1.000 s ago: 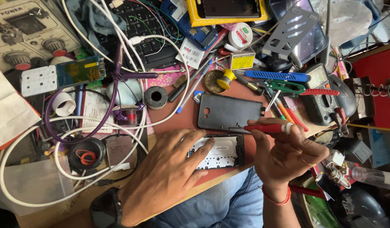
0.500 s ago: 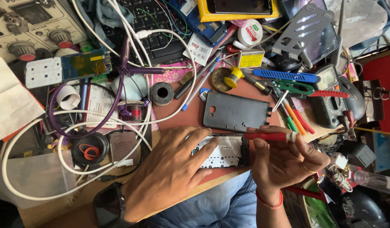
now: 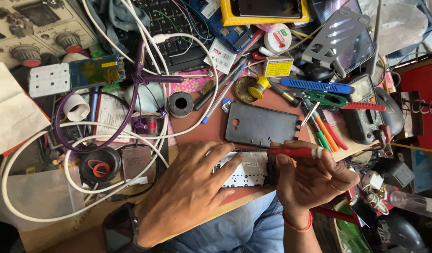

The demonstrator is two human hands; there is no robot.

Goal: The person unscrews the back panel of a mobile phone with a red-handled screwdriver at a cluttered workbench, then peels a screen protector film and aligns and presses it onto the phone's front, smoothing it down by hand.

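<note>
The left hand (image 3: 188,192) lies flat, fingers spread wide, pressing down on the opened phone (image 3: 246,168), which sits on the table (image 3: 197,133) at its near edge, just in front of the dark back cover (image 3: 262,124). The right hand (image 3: 314,180) is closed around a red-handled screwdriver (image 3: 291,152), held nearly level, its thin shaft running leftward over the top edge of the phone; whether the tip sits in a screw cannot be told, since the left fingers hide it. Against the pictures a second and half a second ago, the hands and phone keep much the same pose: the left palm has stayed on the phone and the screwdriver remains at the same spot near the cover's lower edge, with only a small shift of the view. That suggests, as a judgement, steady work at one point on the phone rather than a move to a new one. Left of the cover lie a black ring (image 3: 180,104) and white cable (image 3: 84,136); right of it, green and orange tools (image 3: 326,136) and a multimeter (image 3: 363,110).
</note>
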